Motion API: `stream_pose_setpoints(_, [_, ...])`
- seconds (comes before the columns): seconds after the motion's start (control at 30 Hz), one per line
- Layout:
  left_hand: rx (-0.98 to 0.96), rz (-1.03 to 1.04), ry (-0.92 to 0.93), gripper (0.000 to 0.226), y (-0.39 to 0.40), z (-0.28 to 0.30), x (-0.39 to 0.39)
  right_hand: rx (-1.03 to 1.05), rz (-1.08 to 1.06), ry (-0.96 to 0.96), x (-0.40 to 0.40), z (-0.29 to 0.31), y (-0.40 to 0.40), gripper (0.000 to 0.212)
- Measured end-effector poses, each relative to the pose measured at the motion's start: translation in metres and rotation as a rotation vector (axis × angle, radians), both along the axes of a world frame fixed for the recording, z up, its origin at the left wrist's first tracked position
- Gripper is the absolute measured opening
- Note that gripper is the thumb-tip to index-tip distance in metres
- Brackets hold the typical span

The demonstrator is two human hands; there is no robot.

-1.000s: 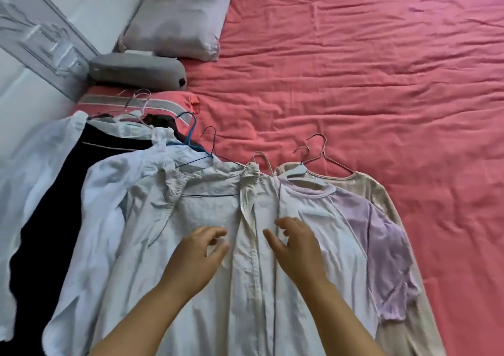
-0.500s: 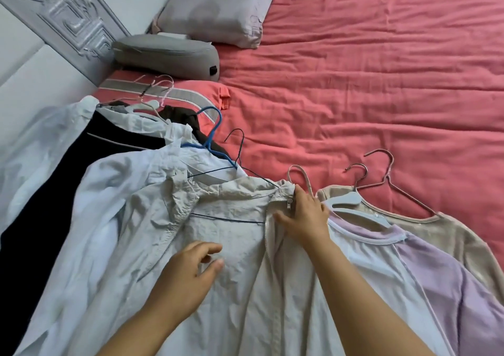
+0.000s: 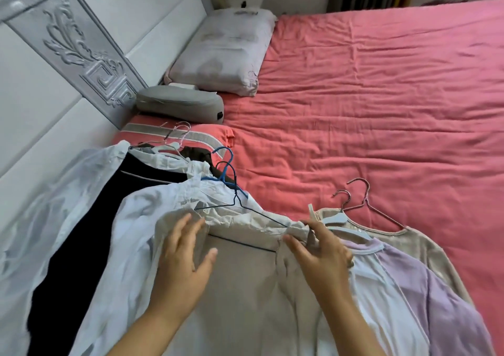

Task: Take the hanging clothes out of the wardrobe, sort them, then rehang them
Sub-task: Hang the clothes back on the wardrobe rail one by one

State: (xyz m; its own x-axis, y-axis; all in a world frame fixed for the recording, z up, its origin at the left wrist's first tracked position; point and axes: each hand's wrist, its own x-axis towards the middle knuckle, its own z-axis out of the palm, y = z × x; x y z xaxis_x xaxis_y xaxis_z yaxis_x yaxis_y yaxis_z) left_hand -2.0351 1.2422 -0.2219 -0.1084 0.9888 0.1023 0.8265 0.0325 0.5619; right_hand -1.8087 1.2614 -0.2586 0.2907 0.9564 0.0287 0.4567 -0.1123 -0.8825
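Shirts on hangers lie fanned across the bed (image 3: 381, 96), collars pointing away from the person, and both hands work the middle one, a beige shirt (image 3: 245, 287) on a dark wire hanger (image 3: 240, 208). Left hand (image 3: 182, 260) lies spread and flat on the shirt's left shoulder, fingers straight; right hand (image 3: 321, 252) has its fingers curled at the bunched collar and seems to pinch the cloth, though the exact contact is hard to read. Fabric looks thin, light and limp, so it will sag and slide off the wire if lifted by the cloth alone; the safer hold is probably the hanger's hook or neck, just beyond the fingertips. Left of the left hand, a white shirt (image 3: 131, 233) and a black garment (image 3: 81, 233) overlap the beige one. Right of the right hand, a lilac top (image 3: 425, 287) touches it, so hooks could snag together. Beyond and to the right of the hands the pink sheet offers open room; the headboard (image 3: 81, 55) and a pillow (image 3: 226, 55) close the far left.
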Motion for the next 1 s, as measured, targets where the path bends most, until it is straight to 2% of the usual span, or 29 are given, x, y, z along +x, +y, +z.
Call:
stream_pose_setpoints(0.13, [0.196,-0.075,0.128,0.065,-0.007,0.032,-0.019,-0.024,-0.148,0.092,-0.003,0.044,-0.051,0.031])
stream_pose_setpoints(0.2, [0.205,-0.117,0.119,0.068,-0.012,0.045,-0.026,-0.023,-0.187,0.154,-0.005,0.064,-0.078,0.038])
stream_pose_setpoints(0.33, [0.273,-0.276,0.079,0.068,-0.033,0.079,-0.036,0.052,-0.307,0.195,-0.017,0.129,-0.143,0.038])
stream_pose_setpoints(0.47, [0.396,-0.473,-0.090,0.046,-0.057,0.130,-0.040,0.165,-0.492,0.163,-0.046,0.200,-0.218,0.019])
stream_pose_setpoints(0.53, [0.459,-0.593,-0.182,0.030,-0.067,0.155,-0.039,0.184,-0.576,0.158,-0.064,0.227,-0.255,0.021])
stream_pose_setpoints(0.63, [0.542,-0.845,-0.301,0.033,-0.093,0.190,-0.035,0.221,-0.773,0.172,-0.107,0.265,-0.327,0.023])
stream_pose_setpoints(0.7, [0.556,-0.941,-0.359,0.035,-0.111,0.206,-0.029,0.260,-0.848,0.114,-0.132,0.283,-0.367,0.020])
stream_pose_setpoints(0.83, [0.582,-1.150,-0.529,0.034,-0.172,0.239,-0.013,0.254,-0.996,-0.021,-0.185,0.321,-0.459,0.030])
stream_pose_setpoints(1.0, [0.557,-1.402,-0.686,0.035,-0.253,0.270,0.007,0.017,-1.144,-0.355,-0.239,0.360,-0.570,0.067])
